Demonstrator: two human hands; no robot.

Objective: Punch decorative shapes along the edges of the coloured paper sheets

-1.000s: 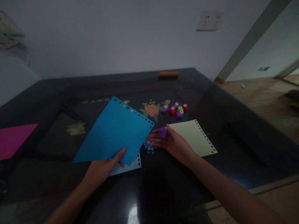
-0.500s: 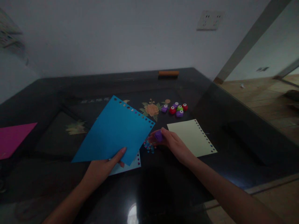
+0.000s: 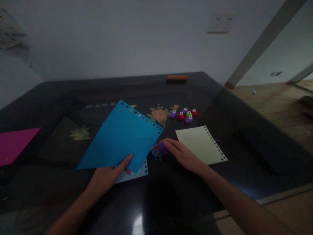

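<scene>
My left hand [image 3: 107,176] pinches the near corner of a blue paper sheet [image 3: 119,138], holding it tilted above the dark table [image 3: 61,98]. Small punched holes run along the sheet's far right edge. My right hand [image 3: 182,153] is shut on a small purple paper punch [image 3: 162,148], low over a little heap of coloured paper bits [image 3: 156,155] beside the sheet's right edge. Under the blue sheet lies a lighter blue sheet [image 3: 137,172], of which only a corner shows.
A pale yellow sheet [image 3: 200,143] with a punched edge lies right of my hand. Several small punches [image 3: 184,115], purple, red and green, cluster behind it. A pink sheet [image 3: 14,145] lies at far left, an orange bar [image 3: 177,77] at the table's back edge. The table's right edge borders wooden floor [image 3: 274,101].
My right hand turned palm down and moved left and lower with the purple punch, toward the paper bits. The left hand and the blue sheet stayed about where they were.
</scene>
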